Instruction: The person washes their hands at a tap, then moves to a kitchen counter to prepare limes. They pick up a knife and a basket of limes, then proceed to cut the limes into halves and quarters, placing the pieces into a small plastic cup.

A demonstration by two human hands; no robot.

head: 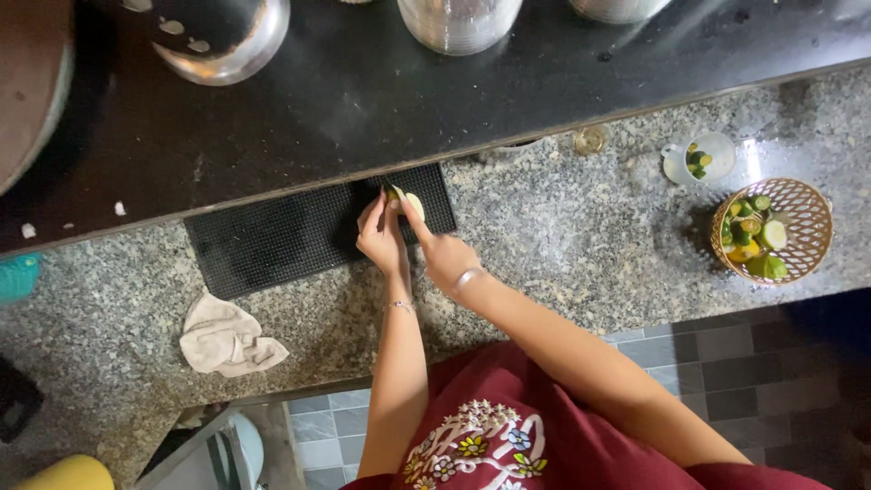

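At the black mat's (272,240) far right corner, both hands (413,243) pinching a pale lime piece (408,201), bare granite counter (562,245) alongside.

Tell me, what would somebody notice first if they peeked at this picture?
Probably the two hands meeting in the middle: the left hand and right hand pinch a small pale green fruit piece on the black rubber mat. Next, the woven basket of green fruit at the right, on the speckled counter.
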